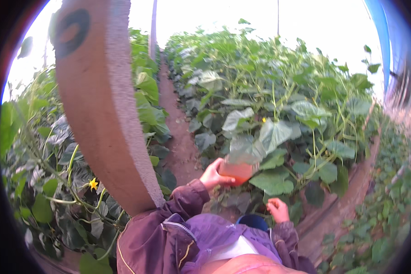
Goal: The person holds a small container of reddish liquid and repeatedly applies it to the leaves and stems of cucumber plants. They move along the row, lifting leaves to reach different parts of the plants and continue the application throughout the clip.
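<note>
My left hand [214, 174] is shut around the side of a clear container [238, 171] with orange-red contents. Its upper part is see-through and blurred against the leaves. Lower and to the right, my right hand [278, 209] is raised with its fingers curled inward; whether anything small sits between the fingertips is not clear. Broad green cucumber leaves [272, 181] hang just above that hand, close to the container. Between my hands and my body shows a dark blue rounded thing [253, 222], partly covered by my clothing.
A thick post [99, 113] with a dark painted mark rises close on my left. Cucumber vines [68, 198] with a yellow flower [93, 184] grow beside it. A dirt path [178, 144] runs between the rows. Low plants [387, 205] and blue sheeting [397, 41] are at right.
</note>
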The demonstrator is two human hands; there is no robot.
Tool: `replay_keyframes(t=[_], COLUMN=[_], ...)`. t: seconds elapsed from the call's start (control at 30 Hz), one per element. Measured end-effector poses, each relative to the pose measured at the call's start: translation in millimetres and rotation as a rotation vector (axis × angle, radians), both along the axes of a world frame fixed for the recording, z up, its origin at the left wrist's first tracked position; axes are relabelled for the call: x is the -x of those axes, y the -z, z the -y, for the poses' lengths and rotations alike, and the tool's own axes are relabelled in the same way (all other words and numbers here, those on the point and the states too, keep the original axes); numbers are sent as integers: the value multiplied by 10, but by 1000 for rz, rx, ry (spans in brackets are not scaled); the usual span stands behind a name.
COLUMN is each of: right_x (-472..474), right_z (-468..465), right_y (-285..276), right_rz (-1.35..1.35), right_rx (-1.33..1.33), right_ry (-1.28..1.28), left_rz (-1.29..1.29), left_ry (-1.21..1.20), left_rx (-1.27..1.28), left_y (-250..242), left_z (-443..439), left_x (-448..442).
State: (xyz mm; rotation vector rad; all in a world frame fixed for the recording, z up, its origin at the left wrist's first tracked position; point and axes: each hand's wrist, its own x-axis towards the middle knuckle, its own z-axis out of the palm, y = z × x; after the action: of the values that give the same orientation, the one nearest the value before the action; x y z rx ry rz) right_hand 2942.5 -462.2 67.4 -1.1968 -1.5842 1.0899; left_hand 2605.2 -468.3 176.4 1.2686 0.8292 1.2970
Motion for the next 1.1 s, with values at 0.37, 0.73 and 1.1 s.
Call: replay_keyframes(t=[0.37,0.73,1.1], right_x=[-296,-857,-655], right_z=[100,-187,-1428], right_y=[-12,16,249], right_rz=[-138,-83,408], right_rx=[61,134,-323], right_ry=[233,594,530], left_rz=[-27,37,-39], left_ry=[-91,180,296], left_rx=[4,77,79], left_y=[-164,102,385], left_z=[-408,-1445,-2030], left_x=[-221,-785,-856])
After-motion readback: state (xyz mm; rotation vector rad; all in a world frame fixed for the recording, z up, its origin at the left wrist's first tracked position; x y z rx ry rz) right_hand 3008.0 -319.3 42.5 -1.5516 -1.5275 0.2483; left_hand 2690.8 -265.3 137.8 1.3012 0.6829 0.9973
